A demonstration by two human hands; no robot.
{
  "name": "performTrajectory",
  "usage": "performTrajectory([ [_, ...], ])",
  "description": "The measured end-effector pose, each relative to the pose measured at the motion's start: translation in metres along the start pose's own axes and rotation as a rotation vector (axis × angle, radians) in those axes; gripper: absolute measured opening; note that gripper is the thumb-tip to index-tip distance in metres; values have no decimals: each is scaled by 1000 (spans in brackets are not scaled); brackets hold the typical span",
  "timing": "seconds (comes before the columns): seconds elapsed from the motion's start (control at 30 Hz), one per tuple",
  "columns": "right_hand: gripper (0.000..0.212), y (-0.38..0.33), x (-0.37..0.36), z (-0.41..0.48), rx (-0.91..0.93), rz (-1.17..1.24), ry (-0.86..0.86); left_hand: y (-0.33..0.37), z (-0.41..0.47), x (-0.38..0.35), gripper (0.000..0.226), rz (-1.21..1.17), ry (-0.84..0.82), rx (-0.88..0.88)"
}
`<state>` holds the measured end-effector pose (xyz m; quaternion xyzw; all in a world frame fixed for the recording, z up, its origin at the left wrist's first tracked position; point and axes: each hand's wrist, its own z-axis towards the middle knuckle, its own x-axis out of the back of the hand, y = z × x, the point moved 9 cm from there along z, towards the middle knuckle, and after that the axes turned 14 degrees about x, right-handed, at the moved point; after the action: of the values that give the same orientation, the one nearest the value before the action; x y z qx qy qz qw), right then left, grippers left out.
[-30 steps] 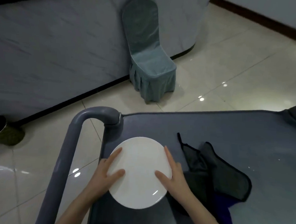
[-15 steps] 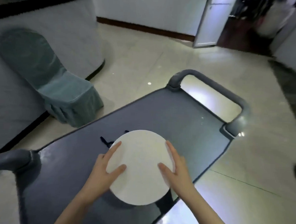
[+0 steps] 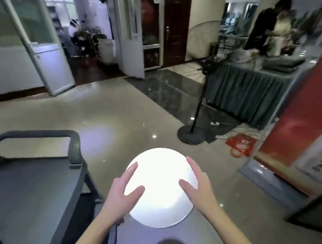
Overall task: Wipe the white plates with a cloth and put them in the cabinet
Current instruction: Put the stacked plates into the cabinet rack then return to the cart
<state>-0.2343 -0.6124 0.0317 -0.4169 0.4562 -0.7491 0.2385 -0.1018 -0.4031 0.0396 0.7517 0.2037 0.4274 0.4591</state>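
A round white plate (image 3: 161, 187) hangs level over the tiled floor, to the right of the grey cart (image 3: 35, 190). My left hand (image 3: 121, 195) grips its left rim, thumb on top and the other fingers under the edge. On the opposite rim my right hand (image 3: 198, 189) holds it the same way. The plate glares brightly. A thin dark cord (image 3: 116, 233) dangles below my left hand. No cloth or cabinet can be made out.
The cart's grey handle (image 3: 37, 133) stands at the left. A floor fan's round base (image 3: 191, 135) and a red bag (image 3: 240, 143) lie ahead right. Beyond are a green-skirted table (image 3: 249, 92), a person (image 3: 265, 27), a red panel (image 3: 299, 115) and an open white door (image 3: 54, 67).
The plate has left the cart top and now hangs over the floor to its right. The view has swung right, from the chair and cart to the room. Both hands kept their hold.
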Motion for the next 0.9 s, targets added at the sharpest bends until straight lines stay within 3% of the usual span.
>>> performTrajectory([
  [0.23,64,79,217,-91,-178,-53,511,143,30,-228,72,87,-489,-196],
  [0.43,68,136,355,-198,-379,-43,928,227,15,-433,65,182,-821,-383],
  [0.73,73,178,525,-285,-542,-201,1287,332,-17,-688,61,235,-1168,-508],
  [0.9,70,211,594,-327,-599,-210,1462,372,-44,-801,60,235,-1346,-476],
])
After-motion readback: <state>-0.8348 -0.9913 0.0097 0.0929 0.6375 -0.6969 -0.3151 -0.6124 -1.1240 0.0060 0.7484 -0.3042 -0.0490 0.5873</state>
